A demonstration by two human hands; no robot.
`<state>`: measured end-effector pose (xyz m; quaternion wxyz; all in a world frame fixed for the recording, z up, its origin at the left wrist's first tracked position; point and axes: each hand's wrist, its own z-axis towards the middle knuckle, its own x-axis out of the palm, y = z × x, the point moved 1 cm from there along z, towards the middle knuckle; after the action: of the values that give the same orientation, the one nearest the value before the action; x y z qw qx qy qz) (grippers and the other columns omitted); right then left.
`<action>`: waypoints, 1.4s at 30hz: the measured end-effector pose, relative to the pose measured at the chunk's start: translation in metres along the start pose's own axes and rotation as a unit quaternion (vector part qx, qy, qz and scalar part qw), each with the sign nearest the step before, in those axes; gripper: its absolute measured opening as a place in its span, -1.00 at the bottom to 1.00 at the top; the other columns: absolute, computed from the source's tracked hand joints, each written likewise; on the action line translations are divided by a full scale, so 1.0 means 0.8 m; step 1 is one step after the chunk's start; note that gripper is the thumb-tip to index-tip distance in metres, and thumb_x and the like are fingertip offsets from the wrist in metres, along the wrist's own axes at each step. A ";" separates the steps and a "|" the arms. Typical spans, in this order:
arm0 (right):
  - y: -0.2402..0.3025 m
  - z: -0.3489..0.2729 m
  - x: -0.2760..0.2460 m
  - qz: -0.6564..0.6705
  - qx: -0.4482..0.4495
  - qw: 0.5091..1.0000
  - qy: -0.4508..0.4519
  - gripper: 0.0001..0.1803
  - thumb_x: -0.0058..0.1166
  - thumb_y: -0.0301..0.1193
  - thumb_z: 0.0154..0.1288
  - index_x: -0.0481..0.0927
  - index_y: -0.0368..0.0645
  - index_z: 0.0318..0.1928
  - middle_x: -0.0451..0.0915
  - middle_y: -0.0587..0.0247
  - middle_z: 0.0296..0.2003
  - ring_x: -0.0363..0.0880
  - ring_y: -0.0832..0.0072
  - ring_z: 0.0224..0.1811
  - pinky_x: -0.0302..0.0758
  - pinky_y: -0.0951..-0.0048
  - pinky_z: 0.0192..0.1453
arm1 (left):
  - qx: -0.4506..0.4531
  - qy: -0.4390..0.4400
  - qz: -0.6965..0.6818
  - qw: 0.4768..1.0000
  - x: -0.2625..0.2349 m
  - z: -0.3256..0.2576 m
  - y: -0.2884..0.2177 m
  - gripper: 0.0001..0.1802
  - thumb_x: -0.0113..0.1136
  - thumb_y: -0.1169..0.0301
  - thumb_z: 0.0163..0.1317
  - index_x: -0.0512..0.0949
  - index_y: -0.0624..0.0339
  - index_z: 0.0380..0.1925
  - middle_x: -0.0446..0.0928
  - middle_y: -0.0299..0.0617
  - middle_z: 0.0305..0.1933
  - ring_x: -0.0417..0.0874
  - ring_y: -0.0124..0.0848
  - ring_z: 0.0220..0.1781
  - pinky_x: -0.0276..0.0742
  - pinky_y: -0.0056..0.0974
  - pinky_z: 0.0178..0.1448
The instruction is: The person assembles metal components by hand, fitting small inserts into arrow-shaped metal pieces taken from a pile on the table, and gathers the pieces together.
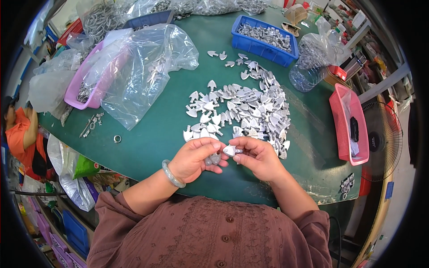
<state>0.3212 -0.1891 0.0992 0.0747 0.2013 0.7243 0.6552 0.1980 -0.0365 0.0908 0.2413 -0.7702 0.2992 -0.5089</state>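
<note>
Fingers of the right hand [260, 159] pinch a silver arrowhead-shaped metal piece [229, 150]; just left of them, the left hand [191, 160] curls its fingers around greyish metal pieces [214, 158]. Beyond the fingertips spreads a loose arrowhead pile [257, 109], and farther off, rightward, a blue plastic bin [261, 51].

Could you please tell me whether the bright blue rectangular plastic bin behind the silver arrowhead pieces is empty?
Not empty: the blue bin holds many small silver metal parts, hiding its floor; their depth is unclear.
</note>
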 end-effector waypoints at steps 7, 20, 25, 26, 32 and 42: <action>0.000 -0.001 0.002 -0.086 -0.041 0.995 -0.010 -0.56 0.00 -0.64 0.14 0.33 -0.25 0.08 0.49 0.31 -0.22 0.43 0.65 -0.19 0.38 0.60 -0.11 | -0.027 -0.026 0.044 0.998 0.003 0.003 0.002 -0.85 0.04 0.38 0.22 0.47 0.23 -0.30 0.54 -0.16 -0.34 0.60 -0.40 -0.36 0.54 -0.37 -0.39; 0.013 -0.003 0.015 -0.271 -0.201 0.941 -0.036 -0.45 0.05 -0.65 0.07 0.26 -0.19 0.12 0.50 0.23 -0.36 0.53 0.51 -0.36 0.47 0.50 -0.24 | -0.024 0.025 0.011 0.999 -0.008 0.011 0.014 -0.87 -0.01 0.44 0.24 0.44 0.18 -0.22 0.50 -0.23 -0.30 0.53 -0.47 -0.32 0.49 -0.40 -0.32; 0.013 0.000 0.003 -0.312 -0.221 0.921 -0.073 -0.54 0.04 -0.66 0.04 0.37 -0.19 0.02 0.51 0.20 -0.37 0.51 0.38 -0.36 0.45 0.44 -0.24 | -0.038 0.058 -0.061 0.996 -0.016 0.011 0.017 -0.89 -0.03 0.44 0.25 0.44 0.15 -0.24 0.46 -0.23 -0.32 0.47 -0.44 -0.32 0.40 -0.37 -0.30; 0.013 0.000 -0.003 -0.361 -0.250 0.892 -0.110 -0.58 0.03 -0.66 0.04 0.41 -0.20 -0.02 0.51 0.18 -0.37 0.50 0.32 -0.36 0.44 0.41 -0.25 | -0.035 0.071 -0.074 0.994 -0.017 0.012 0.017 -0.89 -0.02 0.42 0.24 0.43 0.16 -0.25 0.45 -0.21 -0.31 0.47 -0.42 -0.31 0.40 -0.36 -0.30; 0.014 0.002 -0.015 -0.541 -0.237 0.800 -0.105 -0.82 0.06 -0.59 -0.03 0.54 -0.21 -0.32 0.45 0.20 -0.35 0.39 0.25 -0.26 0.33 0.31 -0.17 | -0.036 0.069 -0.144 0.987 -0.010 0.007 0.002 -0.88 -0.04 0.39 0.24 0.41 0.19 -0.30 0.41 -0.13 -0.28 0.46 -0.39 -0.30 0.39 -0.36 -0.35; 0.005 0.007 -0.010 -0.643 -0.192 0.734 -0.102 -0.82 0.15 -0.44 -0.09 0.51 -0.21 -0.41 0.41 0.19 -0.29 0.32 0.24 -0.18 0.25 0.31 -0.10 | -0.025 0.028 -0.068 0.997 -0.011 0.005 0.008 -0.90 0.04 0.52 0.17 0.42 0.19 -0.29 0.40 -0.22 -0.40 0.42 -0.50 -0.43 0.25 -0.52 -0.53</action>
<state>0.3314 -0.1866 0.1014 0.5889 -0.2655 0.5278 0.5515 0.1975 -0.0347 0.0793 0.1789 -0.7798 0.2656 -0.5379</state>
